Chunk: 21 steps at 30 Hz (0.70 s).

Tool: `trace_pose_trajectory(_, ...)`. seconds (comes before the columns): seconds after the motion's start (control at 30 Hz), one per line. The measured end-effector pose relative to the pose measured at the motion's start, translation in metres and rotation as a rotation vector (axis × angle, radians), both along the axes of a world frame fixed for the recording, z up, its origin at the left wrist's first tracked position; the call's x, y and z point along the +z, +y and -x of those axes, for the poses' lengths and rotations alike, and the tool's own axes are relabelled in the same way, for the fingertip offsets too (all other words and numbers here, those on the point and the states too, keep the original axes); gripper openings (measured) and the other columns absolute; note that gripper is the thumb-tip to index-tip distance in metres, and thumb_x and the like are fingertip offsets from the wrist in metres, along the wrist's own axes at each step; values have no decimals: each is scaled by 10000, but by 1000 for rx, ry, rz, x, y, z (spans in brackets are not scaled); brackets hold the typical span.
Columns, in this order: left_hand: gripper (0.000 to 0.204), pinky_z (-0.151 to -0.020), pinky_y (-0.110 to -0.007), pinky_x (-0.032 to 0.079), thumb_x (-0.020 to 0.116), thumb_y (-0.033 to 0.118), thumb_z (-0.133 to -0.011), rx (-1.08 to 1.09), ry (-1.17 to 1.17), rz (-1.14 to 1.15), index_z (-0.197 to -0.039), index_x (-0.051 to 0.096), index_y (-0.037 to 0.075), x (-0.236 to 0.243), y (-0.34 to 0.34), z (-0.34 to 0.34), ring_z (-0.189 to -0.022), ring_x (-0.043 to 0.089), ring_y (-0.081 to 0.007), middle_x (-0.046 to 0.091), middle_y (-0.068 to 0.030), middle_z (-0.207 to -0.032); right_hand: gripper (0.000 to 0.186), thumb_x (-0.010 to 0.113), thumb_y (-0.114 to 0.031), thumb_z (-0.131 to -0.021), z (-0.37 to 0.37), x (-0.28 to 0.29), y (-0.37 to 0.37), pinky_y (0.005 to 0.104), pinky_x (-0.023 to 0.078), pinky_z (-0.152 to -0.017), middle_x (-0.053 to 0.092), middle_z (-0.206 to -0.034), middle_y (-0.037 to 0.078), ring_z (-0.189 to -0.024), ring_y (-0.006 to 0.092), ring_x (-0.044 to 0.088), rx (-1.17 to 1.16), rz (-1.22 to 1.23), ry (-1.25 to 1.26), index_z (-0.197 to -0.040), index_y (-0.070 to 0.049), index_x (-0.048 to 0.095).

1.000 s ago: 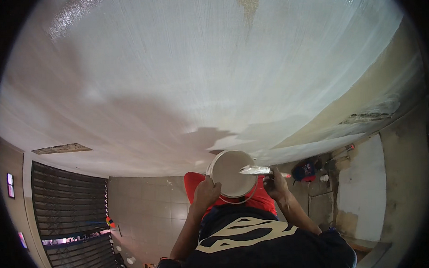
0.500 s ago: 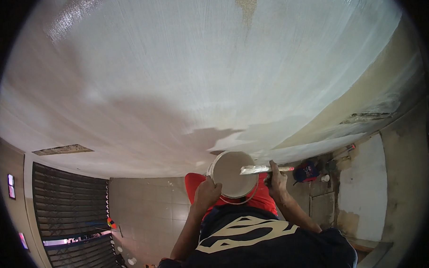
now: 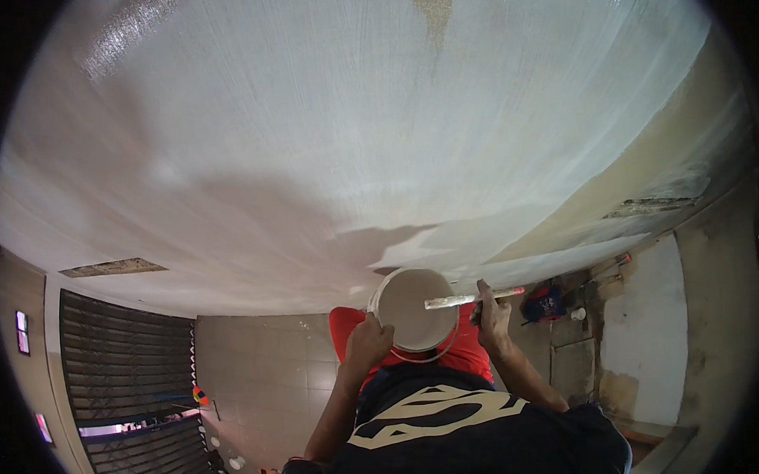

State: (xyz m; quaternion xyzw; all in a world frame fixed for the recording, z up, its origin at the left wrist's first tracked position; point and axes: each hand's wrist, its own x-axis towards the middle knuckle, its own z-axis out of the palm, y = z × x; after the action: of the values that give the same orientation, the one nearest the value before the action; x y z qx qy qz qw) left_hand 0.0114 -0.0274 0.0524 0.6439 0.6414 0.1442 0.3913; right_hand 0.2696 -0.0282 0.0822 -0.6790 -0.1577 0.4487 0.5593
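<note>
My left hand (image 3: 369,342) grips the near left rim of a white bucket (image 3: 414,271), held in front of my red trousers. Pale, off-white paint seems to be inside, though its level is hard to judge. My right hand (image 3: 493,318) is closed round a paintbrush (image 3: 450,302) with a red-ended handle. Its whitish head points left, over the bucket's right side. The bucket's wire handle hangs down on my side. Before me rises a wall (image 3: 375,120) with wet-looking, whitish streaks over a beige surface.
Beige bare wall (image 3: 636,169) shows at the right, with a dark rough patch. A dark folding metal gate (image 3: 124,354) stands at the left. Floor tiles (image 3: 262,358) lie below. A dark blue and red bag (image 3: 545,305) and a white cup (image 3: 578,314) are at the right.
The paintbrush has turned in my right hand, so its head looks narrower. It stays over the bucket. My left hand and the bucket have hardly moved.
</note>
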Motion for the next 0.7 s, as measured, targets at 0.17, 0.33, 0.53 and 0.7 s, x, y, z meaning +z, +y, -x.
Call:
trace_pose_trajectory(0.17, 465, -816, -564, 491, 513, 284, -842, 6, -8, 38, -989, 520, -156, 15, 0, -1, -874, 625, -527, 617, -386, -857, 368, 690, -347, -870, -5, 0, 3, 276, 348, -360, 444, -515, 3, -386, 116, 436, -13, 24, 82, -664, -103, 507)
trace_pose_trajectory(0.33, 471, -822, -559, 491, 516, 283, -841, 15, 3, 32, -991, 522, -164, 11, 0, 0, -878, 628, -523, 621, -383, -864, 352, 694, -319, -879, -9, -2, 8, 287, 353, -352, 438, -504, -12, -363, 114, 413, -62, 58, 151, -654, -115, 518)
trace_pose_trajectory(0.53, 455, -806, -559, 494, 522, 273, -840, 12, 9, 28, -969, 521, -163, 24, 1, -2, -856, 630, -522, 617, -384, -840, 372, 677, -350, -872, -8, 3, 10, 281, 338, -349, 444, -501, -6, -376, 116, 440, -8, 51, 85, -650, -104, 508)
trace_pose_trajectory(0.7, 419, -785, -559, 500, 533, 252, -836, 6, -12, 4, -942, 521, -153, 21, 1, -4, -825, 629, -525, 614, -380, -813, 379, 668, -349, -879, -1, 10, 11, 282, 342, -352, 437, -496, -9, -378, 118, 441, 89, -62, -62, -635, -113, 500)
